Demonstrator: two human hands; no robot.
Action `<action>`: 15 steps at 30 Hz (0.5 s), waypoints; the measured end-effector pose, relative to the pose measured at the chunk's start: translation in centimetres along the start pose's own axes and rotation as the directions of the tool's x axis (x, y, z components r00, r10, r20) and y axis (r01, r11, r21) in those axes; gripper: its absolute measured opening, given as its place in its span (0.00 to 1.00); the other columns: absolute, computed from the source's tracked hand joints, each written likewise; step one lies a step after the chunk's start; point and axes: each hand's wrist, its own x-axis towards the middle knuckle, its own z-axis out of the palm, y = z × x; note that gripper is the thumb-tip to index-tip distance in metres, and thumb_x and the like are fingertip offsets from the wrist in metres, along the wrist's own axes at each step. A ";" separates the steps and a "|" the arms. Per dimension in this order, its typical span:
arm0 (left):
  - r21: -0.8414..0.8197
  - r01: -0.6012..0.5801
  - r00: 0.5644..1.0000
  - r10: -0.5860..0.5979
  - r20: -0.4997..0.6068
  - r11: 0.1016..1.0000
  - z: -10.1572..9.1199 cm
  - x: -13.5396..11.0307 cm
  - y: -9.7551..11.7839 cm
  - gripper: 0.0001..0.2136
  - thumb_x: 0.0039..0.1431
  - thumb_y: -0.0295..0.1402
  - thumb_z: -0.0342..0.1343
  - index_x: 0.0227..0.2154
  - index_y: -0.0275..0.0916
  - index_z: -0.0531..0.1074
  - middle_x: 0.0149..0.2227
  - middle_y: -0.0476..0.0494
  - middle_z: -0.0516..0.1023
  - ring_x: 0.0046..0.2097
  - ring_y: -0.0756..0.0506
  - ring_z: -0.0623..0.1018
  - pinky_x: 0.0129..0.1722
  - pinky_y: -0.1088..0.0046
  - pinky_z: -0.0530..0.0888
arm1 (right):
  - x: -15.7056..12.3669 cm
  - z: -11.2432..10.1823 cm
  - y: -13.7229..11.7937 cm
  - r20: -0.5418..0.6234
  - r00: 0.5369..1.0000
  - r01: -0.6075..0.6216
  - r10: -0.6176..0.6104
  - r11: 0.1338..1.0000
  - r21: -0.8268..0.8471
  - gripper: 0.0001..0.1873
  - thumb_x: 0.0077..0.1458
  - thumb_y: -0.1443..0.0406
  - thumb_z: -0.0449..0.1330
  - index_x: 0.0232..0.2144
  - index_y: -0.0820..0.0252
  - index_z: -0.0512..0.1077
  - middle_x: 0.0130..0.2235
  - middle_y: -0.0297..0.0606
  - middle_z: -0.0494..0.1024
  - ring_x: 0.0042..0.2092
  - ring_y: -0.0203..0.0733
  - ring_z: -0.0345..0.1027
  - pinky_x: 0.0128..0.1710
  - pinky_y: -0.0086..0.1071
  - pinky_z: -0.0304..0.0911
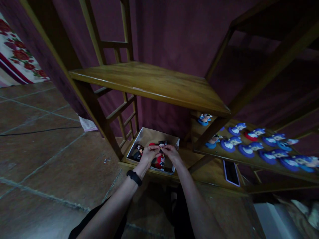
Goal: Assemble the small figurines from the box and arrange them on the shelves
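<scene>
Both my hands meet over an open cardboard box (143, 136) on the low wooden shelf. My left hand (151, 154), with a black band on its wrist, pinches the left side of a small black-haired figurine (161, 144). From the other side, my right hand (170, 152) grips the same figurine with its fingertips. The figurine is upright, facing me, and its lower part is hidden by my fingers. Inside the box, another dark figurine (139, 150) lies at the left, and a red-and-black figurine (160, 161) lies below my hands.
A wooden shelf board (149, 83) overhangs the box. To the right, several blue-and-white figurines (230, 143) stand in rows on a shelf. A phone-like dark rectangle (231, 172) lies on the lowest board. An upright post (94, 109) stands at the left.
</scene>
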 end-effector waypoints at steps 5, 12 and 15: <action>-0.009 0.035 0.999 -0.035 0.003 0.999 -0.2 0.1 0.3 0.07 0.40 0.24 0.65 0.23 0.31 0.73 0.23 0.46 0.76 0.24 0.52 0.76 0.27 0.76 0.77 | -0.6 0.5 -0.1 -0.056 0.998 -0.018 0.021 0.999 0.046 0.11 0.37 0.59 0.62 0.25 0.58 0.72 0.27 0.32 0.75 0.31 0.38 0.67 0.33 0.31 0.62; -0.034 0.060 0.998 -0.060 0.022 0.998 0.1 0.6 -0.1 0.08 0.38 0.22 0.66 0.23 0.31 0.73 0.25 0.44 0.78 0.26 0.50 0.77 0.28 0.73 0.78 | -0.9 -0.2 -0.4 -0.038 0.999 -0.014 0.015 0.999 0.032 0.11 0.38 0.59 0.62 0.27 0.58 0.72 0.30 0.34 0.75 0.35 0.40 0.68 0.38 0.33 0.62; -0.050 0.057 0.998 -0.056 0.032 0.997 0.1 0.7 -0.4 0.08 0.38 0.22 0.66 0.24 0.30 0.73 0.25 0.43 0.78 0.26 0.49 0.78 0.30 0.73 0.78 | -1.0 -0.2 -0.2 -0.076 0.997 -0.023 0.028 0.998 0.060 0.10 0.38 0.60 0.62 0.26 0.59 0.72 0.29 0.34 0.75 0.34 0.40 0.68 0.37 0.33 0.62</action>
